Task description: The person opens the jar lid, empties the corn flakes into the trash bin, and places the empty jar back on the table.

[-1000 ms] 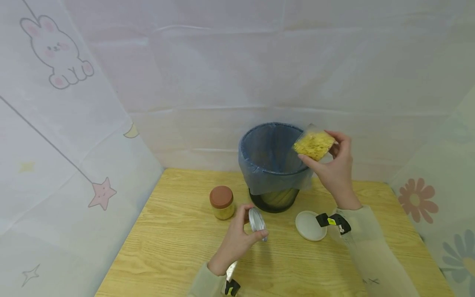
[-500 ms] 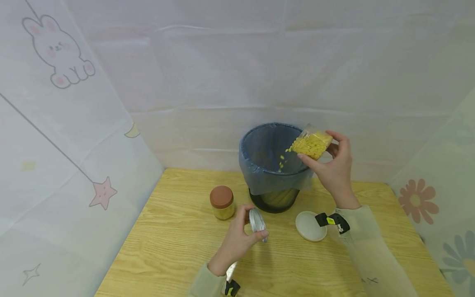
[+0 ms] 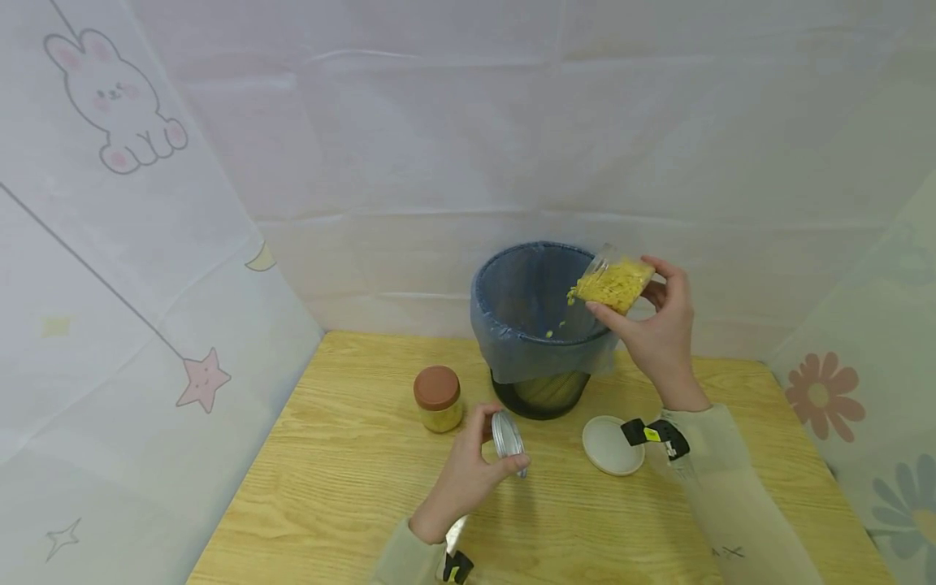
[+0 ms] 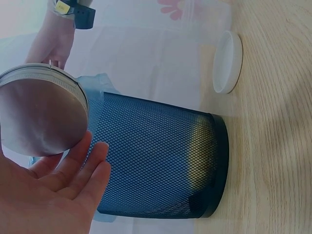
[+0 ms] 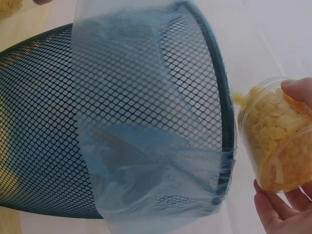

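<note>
My right hand (image 3: 664,325) grips a clear plastic jar (image 5: 277,139) of yellow flakes, tilted sideways with its mouth over the bin's right rim. A few flakes (image 3: 570,296) spill from the mouth, and some are falling inside the bin. The black mesh bin (image 4: 151,156) has a thin blue liner bag (image 3: 541,357) folded over its rim. In front of the bin, my left hand (image 3: 468,471) pinches a round silver metal lid (image 3: 508,435) on edge between thumb and fingers. The left wrist view shows the lid's flat face (image 4: 41,117).
To the left of the bin stands another jar (image 3: 440,418) with a brown lid (image 3: 436,387) and yellow contents. A white round lid (image 3: 613,445) lies on the wooden table (image 3: 329,487) near my right wrist. Printed cloth walls (image 3: 409,162) enclose the back and sides.
The right hand has tipped the jar slightly further left, and flakes have begun pouring from its mouth into the bin. The left hand and metal lid have stayed in place.
</note>
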`<state>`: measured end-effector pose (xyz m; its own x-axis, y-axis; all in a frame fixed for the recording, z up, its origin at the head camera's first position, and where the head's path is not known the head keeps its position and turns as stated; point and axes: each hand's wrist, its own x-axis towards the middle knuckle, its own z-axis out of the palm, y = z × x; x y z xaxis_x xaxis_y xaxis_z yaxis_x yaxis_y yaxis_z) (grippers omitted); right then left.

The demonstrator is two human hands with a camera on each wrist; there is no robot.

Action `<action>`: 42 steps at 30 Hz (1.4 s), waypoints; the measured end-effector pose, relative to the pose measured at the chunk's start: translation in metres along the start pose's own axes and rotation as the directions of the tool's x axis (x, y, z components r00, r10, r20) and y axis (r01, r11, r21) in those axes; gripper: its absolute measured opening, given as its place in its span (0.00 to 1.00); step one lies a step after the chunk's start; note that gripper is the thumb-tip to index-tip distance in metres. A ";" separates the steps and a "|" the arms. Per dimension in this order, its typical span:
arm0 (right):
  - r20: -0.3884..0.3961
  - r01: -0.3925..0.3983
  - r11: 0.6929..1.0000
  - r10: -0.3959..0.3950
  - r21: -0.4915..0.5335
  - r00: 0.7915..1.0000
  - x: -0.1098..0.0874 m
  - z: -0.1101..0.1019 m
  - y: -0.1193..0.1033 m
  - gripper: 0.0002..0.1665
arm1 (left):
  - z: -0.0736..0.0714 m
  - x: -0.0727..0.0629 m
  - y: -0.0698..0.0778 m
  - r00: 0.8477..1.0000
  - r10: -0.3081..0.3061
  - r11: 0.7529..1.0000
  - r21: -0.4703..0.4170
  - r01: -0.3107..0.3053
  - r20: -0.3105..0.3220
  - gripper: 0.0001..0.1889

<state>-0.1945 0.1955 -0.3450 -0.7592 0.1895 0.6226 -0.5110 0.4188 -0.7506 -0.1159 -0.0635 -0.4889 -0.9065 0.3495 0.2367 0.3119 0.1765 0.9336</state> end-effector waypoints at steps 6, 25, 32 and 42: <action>0.001 0.008 1.000 -0.008 -0.010 1.000 0.000 0.000 -0.001 0.46 | 0.001 0.001 0.000 1.000 -0.002 1.000 0.001 0.002 -0.003 0.30; -0.008 0.020 0.999 -0.020 -0.026 1.000 0.003 0.000 0.012 0.50 | 0.002 0.002 -0.001 1.000 -0.008 1.000 0.014 0.008 -0.001 0.30; -0.007 0.033 0.999 -0.033 -0.021 0.999 0.003 -0.001 0.007 0.48 | 0.002 0.002 0.000 1.000 -0.007 1.000 0.014 0.007 0.006 0.30; -0.007 0.041 0.999 -0.041 -0.026 0.999 0.003 -0.001 0.003 0.48 | 0.003 0.002 -0.001 1.000 0.006 1.000 0.004 -0.006 0.003 0.31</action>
<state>-0.1981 0.1978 -0.3455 -0.7347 0.1784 0.6546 -0.5312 0.4489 -0.7186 -0.1171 -0.0605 -0.4905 -0.9040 0.3531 0.2412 0.3182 0.1784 0.9311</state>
